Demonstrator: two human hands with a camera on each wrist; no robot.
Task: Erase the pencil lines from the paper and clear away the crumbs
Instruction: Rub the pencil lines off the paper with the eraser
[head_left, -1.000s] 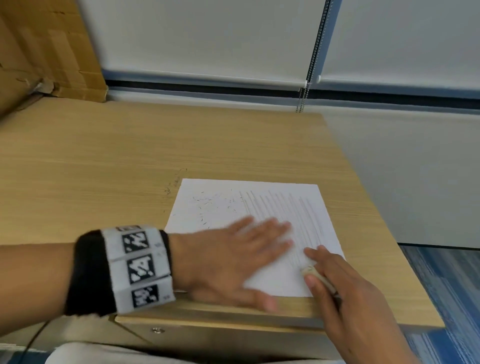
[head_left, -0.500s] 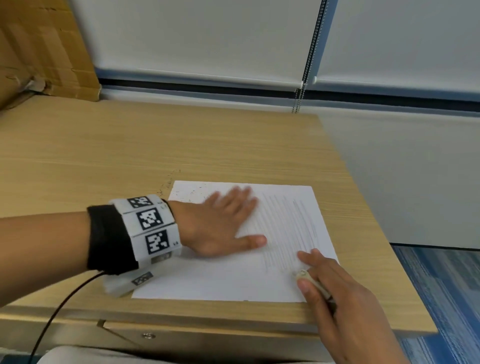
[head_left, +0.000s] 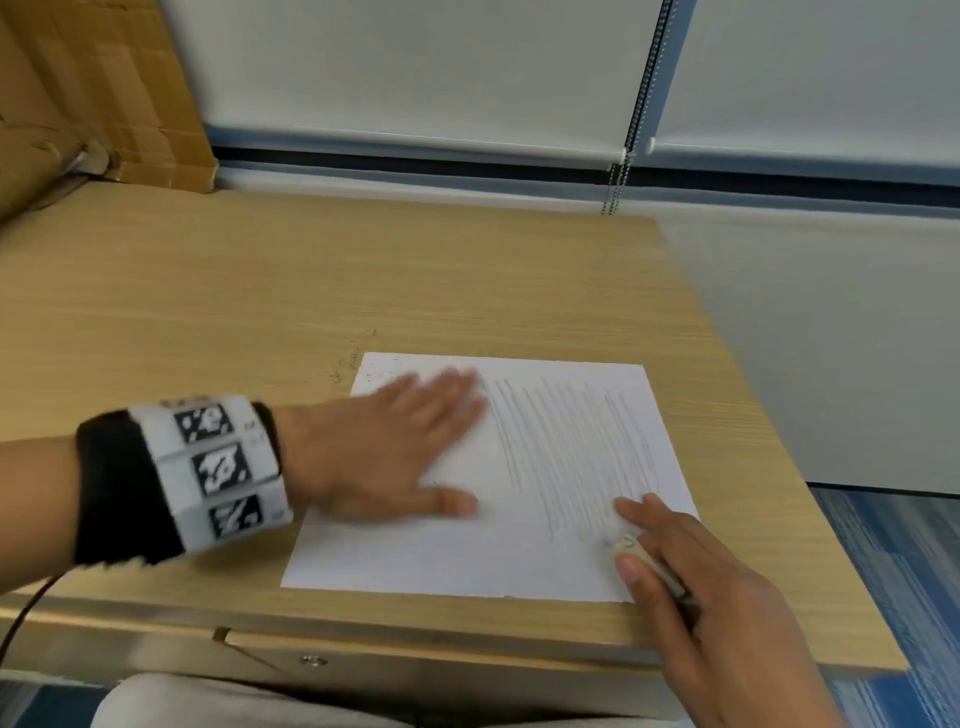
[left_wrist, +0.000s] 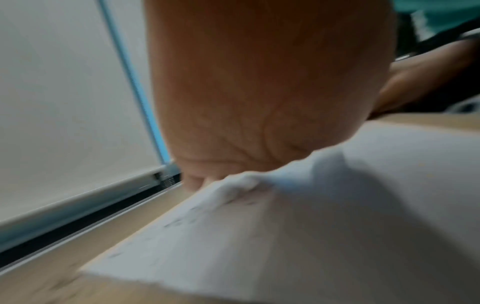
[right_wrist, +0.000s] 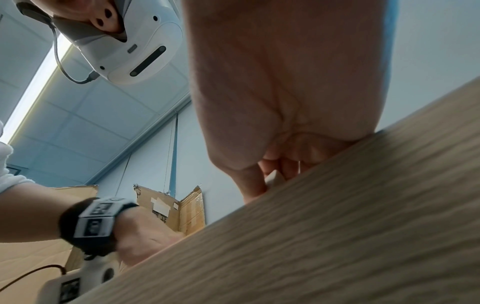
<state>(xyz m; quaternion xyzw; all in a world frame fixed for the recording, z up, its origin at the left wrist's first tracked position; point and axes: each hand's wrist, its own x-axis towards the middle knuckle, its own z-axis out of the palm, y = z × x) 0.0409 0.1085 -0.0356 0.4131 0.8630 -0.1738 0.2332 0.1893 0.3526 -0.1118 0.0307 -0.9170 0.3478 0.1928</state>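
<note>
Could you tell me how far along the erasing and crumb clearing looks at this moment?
Partly done. The left half of the paper looks free of lines. In hand: the left hand lies flat there, by the crumbs at the far left corner; the right hand grips the eraser. Left: the pencil lines across the right half, then the remaining crumbs.

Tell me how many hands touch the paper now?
2. The left hand lies flat on the paper, at its far left part; the right hand, holding an eraser, touches its near right corner.
</note>
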